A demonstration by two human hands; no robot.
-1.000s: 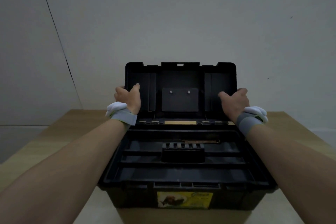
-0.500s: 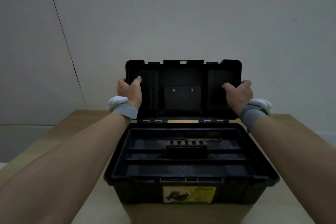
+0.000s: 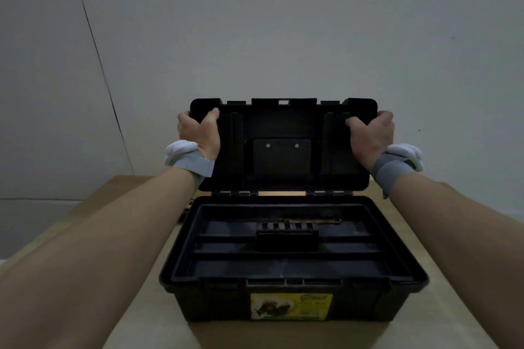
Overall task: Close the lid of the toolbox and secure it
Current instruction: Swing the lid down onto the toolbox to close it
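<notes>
1. the left hand (image 3: 200, 132) is wrapped over the upper left corner of the lid (image 3: 283, 147), thumb on the inner face and fingers curled behind the edge, so it is pinching the lid's left rim. a grey wrist strap (image 3: 195, 165) sits just below it.
2. the toolbox (image 3: 292, 258) stands on the table (image 3: 136, 278) straight ahead of the person, its long axis running left to right. its lid stands upright on the hinges (image 3: 283, 193) at the far edge, inner face toward the camera.
3. inside the open base, a black tray (image 3: 283, 246) holds a slim wrench (image 3: 314, 220) lying flat along the far compartment, well below the rim, so i judge it will not foul the lid.
4. the relation that matters: the grip sits high on the lid and beyond the base, so the lid must swing toward the person and down about the hinge line. both hands are equally near, one per corner.
5. the front edge of the base shows latch seats (image 3: 293, 282) above a yellow label (image 3: 292, 306); the latches themselves i cannot make out.
6. the right hand (image 3: 371, 133) mirrors the left, clamped on the upper right corner of the lid.
7. the table is plain and tan, with a bare grey wall (image 3: 283, 22) behind and dim light throughout.
</notes>
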